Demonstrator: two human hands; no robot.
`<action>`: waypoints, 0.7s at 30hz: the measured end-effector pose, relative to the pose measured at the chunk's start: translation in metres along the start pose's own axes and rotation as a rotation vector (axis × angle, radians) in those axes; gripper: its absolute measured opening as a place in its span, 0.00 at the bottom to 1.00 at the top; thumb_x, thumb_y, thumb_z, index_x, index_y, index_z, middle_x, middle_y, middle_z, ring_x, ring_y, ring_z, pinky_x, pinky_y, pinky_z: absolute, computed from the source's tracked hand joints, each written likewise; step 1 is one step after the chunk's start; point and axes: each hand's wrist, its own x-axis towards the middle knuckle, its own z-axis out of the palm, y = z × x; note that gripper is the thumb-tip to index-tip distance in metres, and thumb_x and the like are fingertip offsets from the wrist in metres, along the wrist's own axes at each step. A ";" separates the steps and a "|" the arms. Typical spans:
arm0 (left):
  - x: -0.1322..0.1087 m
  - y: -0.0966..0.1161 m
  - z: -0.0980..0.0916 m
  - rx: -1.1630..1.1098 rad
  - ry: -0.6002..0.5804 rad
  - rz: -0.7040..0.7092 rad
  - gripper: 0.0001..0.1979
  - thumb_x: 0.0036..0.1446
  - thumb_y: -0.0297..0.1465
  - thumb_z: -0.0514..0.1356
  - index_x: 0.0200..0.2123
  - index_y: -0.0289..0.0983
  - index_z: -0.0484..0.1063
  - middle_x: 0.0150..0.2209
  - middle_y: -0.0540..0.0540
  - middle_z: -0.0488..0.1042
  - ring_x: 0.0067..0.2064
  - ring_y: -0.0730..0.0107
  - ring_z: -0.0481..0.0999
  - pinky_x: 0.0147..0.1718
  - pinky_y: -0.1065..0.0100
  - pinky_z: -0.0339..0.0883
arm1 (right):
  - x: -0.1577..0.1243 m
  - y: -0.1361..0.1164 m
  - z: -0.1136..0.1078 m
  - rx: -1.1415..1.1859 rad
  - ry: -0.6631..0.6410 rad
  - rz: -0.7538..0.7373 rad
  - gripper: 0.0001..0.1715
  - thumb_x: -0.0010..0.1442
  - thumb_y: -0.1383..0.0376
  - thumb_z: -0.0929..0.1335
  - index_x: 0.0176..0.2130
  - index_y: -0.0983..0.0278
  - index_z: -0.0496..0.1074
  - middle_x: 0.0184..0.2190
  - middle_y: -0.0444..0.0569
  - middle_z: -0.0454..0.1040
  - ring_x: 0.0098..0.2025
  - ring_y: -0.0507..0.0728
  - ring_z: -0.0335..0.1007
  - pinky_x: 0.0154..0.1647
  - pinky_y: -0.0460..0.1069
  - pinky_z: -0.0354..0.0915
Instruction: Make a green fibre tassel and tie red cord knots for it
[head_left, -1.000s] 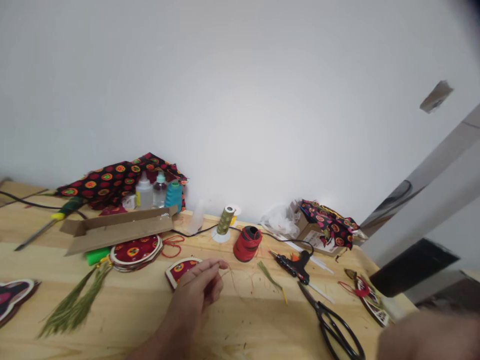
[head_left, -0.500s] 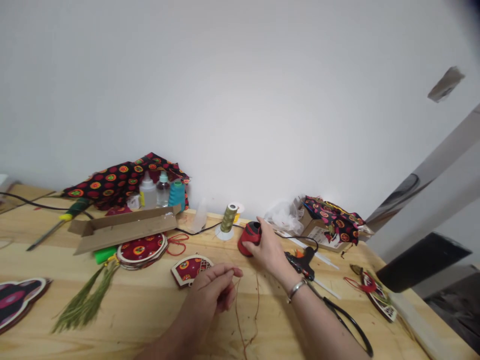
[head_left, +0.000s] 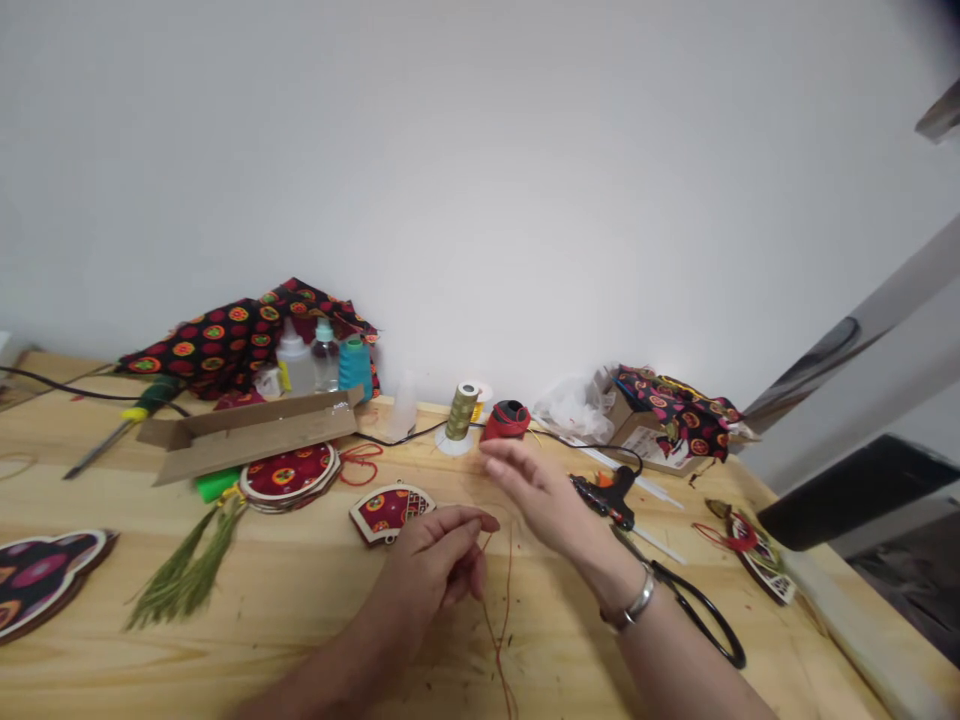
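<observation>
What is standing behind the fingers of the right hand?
Behind the right hand stands a red thread spool; its dark top and upper side show. Its base is covered by the fingers.

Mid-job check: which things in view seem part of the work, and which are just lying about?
Likely in the work:
Red thread, pinched by the left hand
Red spool, beyond the open right hand
Fan-shaped piece, by the left hand

Apparently lying about:
Glue gun
Scissors
Screwdriver
Cardboard tray
Green tassels
</observation>
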 end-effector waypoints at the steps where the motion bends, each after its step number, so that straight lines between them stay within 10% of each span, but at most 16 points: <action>1: 0.000 0.000 0.000 0.017 -0.012 0.015 0.11 0.51 0.35 0.57 0.31 0.33 0.73 0.12 0.51 0.68 0.12 0.81 0.52 0.13 0.75 0.40 | -0.008 -0.004 0.002 0.098 -0.105 0.061 0.18 0.59 0.58 0.63 0.47 0.62 0.69 0.40 0.50 0.73 0.40 0.54 0.69 0.42 0.49 0.65; 6: -0.003 0.014 0.004 0.139 -0.055 0.003 0.12 0.51 0.36 0.57 0.25 0.32 0.73 0.14 0.48 0.71 0.12 0.81 0.56 0.12 0.75 0.43 | -0.021 -0.007 0.000 0.216 -0.343 0.199 0.15 0.56 0.59 0.65 0.36 0.67 0.76 0.23 0.43 0.71 0.24 0.48 0.62 0.27 0.43 0.60; 14: 0.001 0.040 -0.003 0.277 -0.131 -0.227 0.07 0.47 0.32 0.55 0.25 0.34 0.70 0.23 0.41 0.79 0.15 0.76 0.69 0.16 0.75 0.47 | -0.018 0.016 -0.022 0.160 -0.008 0.217 0.14 0.49 0.60 0.70 0.20 0.68 0.70 0.14 0.38 0.58 0.19 0.45 0.46 0.19 0.43 0.45; 21: -0.007 0.050 -0.028 0.686 -0.341 -0.140 0.10 0.49 0.30 0.56 0.23 0.37 0.77 0.23 0.46 0.77 0.24 0.67 0.75 0.22 0.74 0.56 | -0.024 0.018 -0.046 0.457 0.263 0.197 0.18 0.44 0.55 0.72 0.22 0.66 0.68 0.11 0.35 0.53 0.14 0.44 0.41 0.14 0.43 0.38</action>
